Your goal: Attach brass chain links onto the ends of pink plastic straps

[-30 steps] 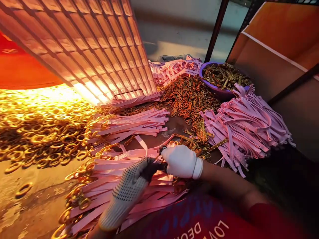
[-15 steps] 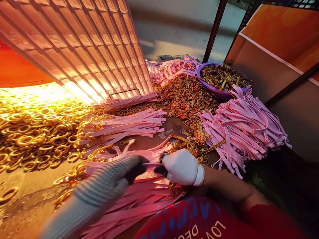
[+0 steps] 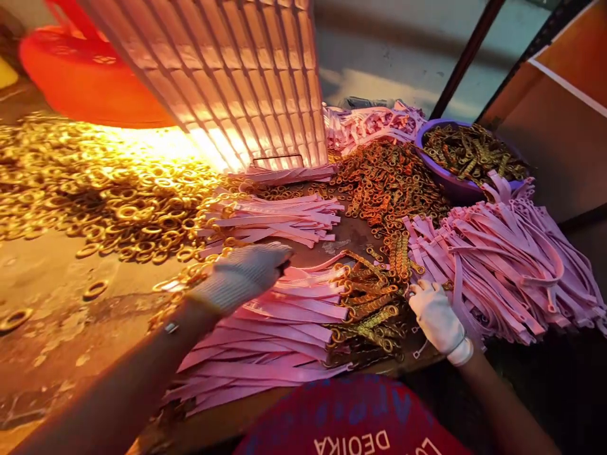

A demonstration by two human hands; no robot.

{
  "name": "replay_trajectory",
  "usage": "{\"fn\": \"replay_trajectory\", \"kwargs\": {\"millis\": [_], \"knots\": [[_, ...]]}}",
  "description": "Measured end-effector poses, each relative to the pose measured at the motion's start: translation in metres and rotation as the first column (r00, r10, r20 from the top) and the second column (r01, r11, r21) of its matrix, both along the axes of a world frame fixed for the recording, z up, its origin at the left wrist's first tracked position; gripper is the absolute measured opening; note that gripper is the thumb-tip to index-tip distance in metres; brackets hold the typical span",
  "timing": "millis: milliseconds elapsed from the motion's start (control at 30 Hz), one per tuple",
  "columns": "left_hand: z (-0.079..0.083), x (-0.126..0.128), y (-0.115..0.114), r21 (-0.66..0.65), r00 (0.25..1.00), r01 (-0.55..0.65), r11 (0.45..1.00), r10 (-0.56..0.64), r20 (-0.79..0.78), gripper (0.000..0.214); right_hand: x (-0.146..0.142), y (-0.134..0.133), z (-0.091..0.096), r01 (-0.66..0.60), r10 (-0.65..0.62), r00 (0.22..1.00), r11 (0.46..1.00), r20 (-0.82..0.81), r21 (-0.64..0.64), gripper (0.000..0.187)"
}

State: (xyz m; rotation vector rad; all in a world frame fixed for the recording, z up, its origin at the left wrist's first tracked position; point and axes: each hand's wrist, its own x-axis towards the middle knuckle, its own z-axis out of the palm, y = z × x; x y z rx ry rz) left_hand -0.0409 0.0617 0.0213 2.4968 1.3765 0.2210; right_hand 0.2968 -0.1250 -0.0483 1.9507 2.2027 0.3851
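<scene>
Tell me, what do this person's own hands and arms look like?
The left hand wears a pale, ribbed knit glove with dark fingertips; the right hand wears a white glove with a cuff. Both forearms are bare, no sleeves showing. A shiny item, too unclear to name, sits near the left glove.

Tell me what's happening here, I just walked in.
A person's gloved left hand is over the far side of a near spread of pink straps. The gloved right hand is apart from it, beside the big strap heap on the right and close to some gold link pieces. I can't tell whether either hand grips anything. Loose gold rings lie in a mass at left, and a purple basin behind holds more link pieces.
</scene>
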Motion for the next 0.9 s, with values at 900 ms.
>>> {"fn": "replay_trajectory", "kwargs": {"millis": [900], "knots": [[-0.017, -0.036, -0.068, -0.751, 0.265, 0.545, 0.373, 0.773, 0.576, 0.053, -0.103, 0.066, 0.054, -0.315, 0.504, 0.497, 0.863, -0.706, 0.394, 0.059]]}}
